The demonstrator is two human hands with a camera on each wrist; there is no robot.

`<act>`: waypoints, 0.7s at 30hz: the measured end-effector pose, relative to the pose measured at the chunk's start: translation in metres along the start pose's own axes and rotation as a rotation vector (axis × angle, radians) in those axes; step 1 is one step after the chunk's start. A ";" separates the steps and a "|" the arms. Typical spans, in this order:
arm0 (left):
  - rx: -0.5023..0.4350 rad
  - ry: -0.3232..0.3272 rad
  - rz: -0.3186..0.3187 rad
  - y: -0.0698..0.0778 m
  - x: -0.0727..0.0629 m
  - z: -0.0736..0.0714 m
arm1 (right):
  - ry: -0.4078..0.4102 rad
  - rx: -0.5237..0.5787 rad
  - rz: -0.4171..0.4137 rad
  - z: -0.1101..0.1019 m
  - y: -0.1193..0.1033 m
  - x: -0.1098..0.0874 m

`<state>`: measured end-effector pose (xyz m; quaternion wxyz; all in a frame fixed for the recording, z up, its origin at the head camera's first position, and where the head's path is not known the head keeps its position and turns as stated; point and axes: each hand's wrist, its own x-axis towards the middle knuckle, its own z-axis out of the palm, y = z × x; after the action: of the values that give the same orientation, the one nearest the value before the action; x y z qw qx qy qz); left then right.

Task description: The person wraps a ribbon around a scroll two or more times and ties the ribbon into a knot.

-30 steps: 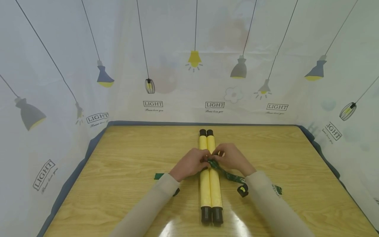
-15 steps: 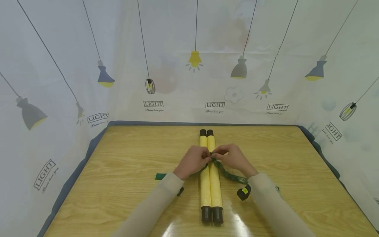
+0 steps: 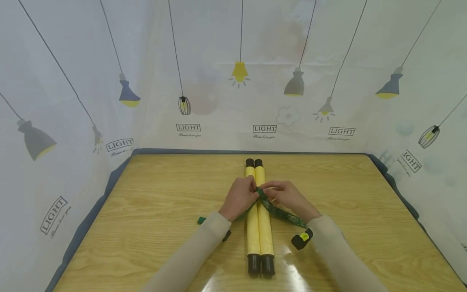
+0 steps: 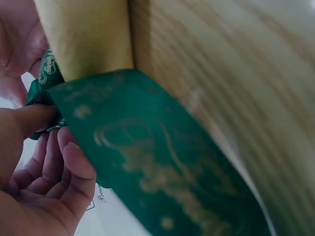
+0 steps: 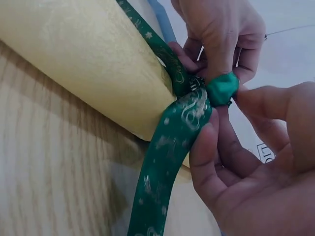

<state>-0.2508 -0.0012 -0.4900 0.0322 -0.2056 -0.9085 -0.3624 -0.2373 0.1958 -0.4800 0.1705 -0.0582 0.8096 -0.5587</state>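
Two yellow tubes (image 3: 253,233) with black end caps lie side by side on the table, pointing away from me. A green ribbon (image 3: 282,213) with a pale printed pattern crosses over them, bunched into a small fold or loop (image 5: 224,89) at the crossing. My left hand (image 3: 238,198) pinches the ribbon from the left, a finger pushed into the green fold. From the right, my right hand (image 3: 292,198) holds the ribbon at the crossing between thumb and fingers, close against the left hand. One ribbon tail (image 4: 162,162) runs off wide across the left wrist view.
The wooden table (image 3: 164,186) has a dark blue edge along the back and sides. A white printed curtain (image 3: 219,134) encloses it on those sides. A small black device with a yellow patch (image 3: 303,238) sits by the right sleeve (image 3: 328,235).
My left hand has shifted slightly right and its ribbon end has slid right. My right hand has moved slightly right and down, its fingers spread a little more. The tubes stay put.
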 end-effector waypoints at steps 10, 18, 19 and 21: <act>-0.013 -0.021 0.033 -0.006 0.000 0.001 | 0.023 0.091 0.083 0.006 0.002 0.005; 0.015 -0.017 0.096 -0.014 0.001 0.000 | 0.026 0.065 0.098 0.004 0.008 0.009; -0.003 -0.030 0.094 -0.015 0.000 -0.001 | 0.026 0.066 0.091 0.003 0.008 0.009; -0.056 -0.054 0.092 -0.017 0.001 -0.006 | 0.030 0.049 0.064 0.002 0.007 0.009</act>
<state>-0.2586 -0.0160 -0.4969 0.0183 -0.2577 -0.8882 -0.3800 -0.2440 0.1947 -0.4891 0.1776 -0.0196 0.7994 -0.5736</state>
